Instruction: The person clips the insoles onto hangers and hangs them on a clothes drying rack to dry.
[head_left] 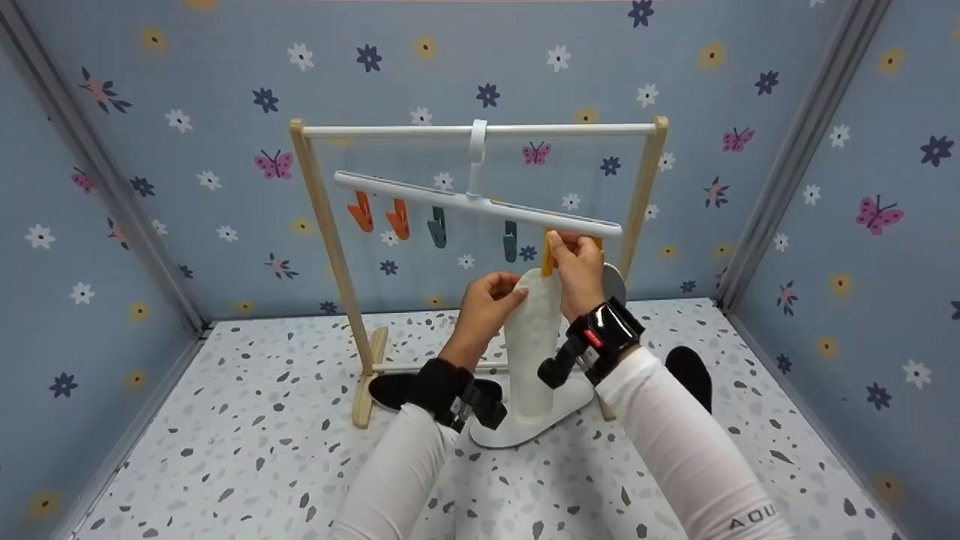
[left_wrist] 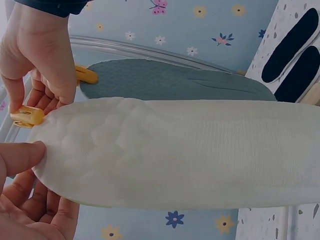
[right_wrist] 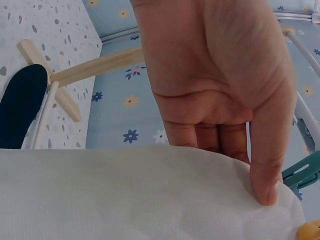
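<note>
A pale cream insole [head_left: 534, 337] stands upright, toe end at the top, below the low right end of a tilted white hanger [head_left: 450, 196]. My left hand [head_left: 486, 306] pinches its upper left edge; the thumb [right_wrist: 265, 192] lies on the insole's face. With my right hand [head_left: 579, 271] I grip a yellow clothespin [head_left: 548, 255], which meets the top edge of the insole; whether it bites the insole is hidden. Behind, a grey insole [left_wrist: 165, 80] hangs from another yellow clothespin [left_wrist: 86, 75].
Two orange clothespins [head_left: 361, 212] and two green clothespins [head_left: 437, 227] hang along the hanger. The hanger hooks on a wood-and-white rack [head_left: 360, 130]. Dark insoles [head_left: 688, 375] and a large white flat piece [head_left: 499, 433] lie on the speckled floor. Patterned walls [head_left: 225, 90] enclose the space.
</note>
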